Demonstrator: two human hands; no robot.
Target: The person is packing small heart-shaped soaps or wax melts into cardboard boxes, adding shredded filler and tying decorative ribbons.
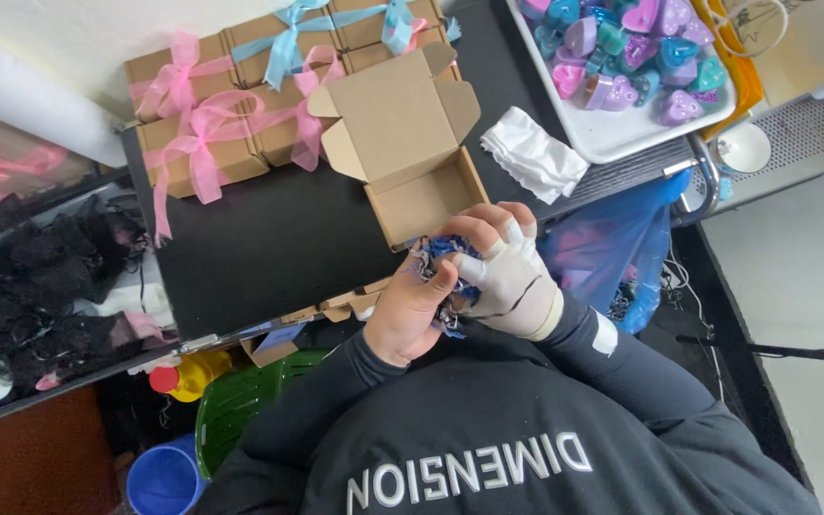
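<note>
- Far left: paper roll, smooth white cylinder.
- Closed kraft boxes tied with sheer pink and blue ribbon bows, far side of the matte black table.
- Left hand, bare: fingers curled tight into a wad of crinkled blue-and-white shredded paper.
- Open box, plain corrugated card, lid up, touching the wad's far side.
- Right hand, pale bandage-like wrap: fingers closed over the same wad.
- Far right: white tray of glossy heart-shaped pieces.
</note>
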